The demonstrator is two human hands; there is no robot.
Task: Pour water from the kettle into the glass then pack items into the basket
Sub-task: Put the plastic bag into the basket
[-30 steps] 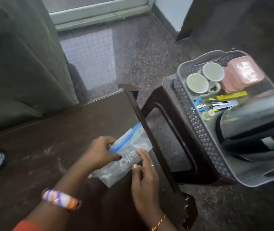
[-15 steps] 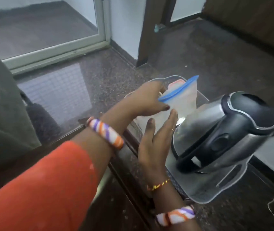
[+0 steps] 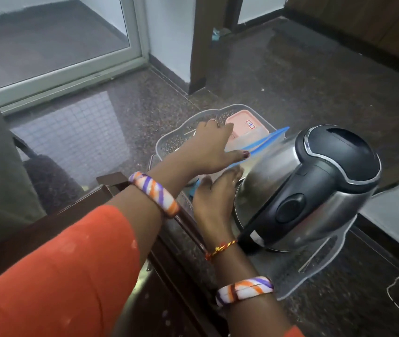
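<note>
A grey perforated basket (image 3: 169,142) sits on a dark stool beside the table. Inside it stands a steel kettle (image 3: 266,176) with a black lid and handle, and behind that a pink lidded box (image 3: 247,124). My left hand (image 3: 205,147) reaches over the basket and pinches a clear zip bag (image 3: 259,144) by its blue strip, thumb on top. The bag is tilted, low between the kettle and the pink box. My right hand (image 3: 214,193) lies under it with straight fingers touching the bag's lower side. My arms hide whatever else is in the basket.
The dark wooden table edge (image 3: 111,183) runs under my left arm. A glass door frame (image 3: 72,76) and a wooden post (image 3: 200,45) stand behind on the speckled floor. A thin white cable (image 3: 397,285) lies on the floor at right.
Both hands took the zip bag off the table and carried it right over the basket. It has since come down from upright to tilted beside the kettle.
</note>
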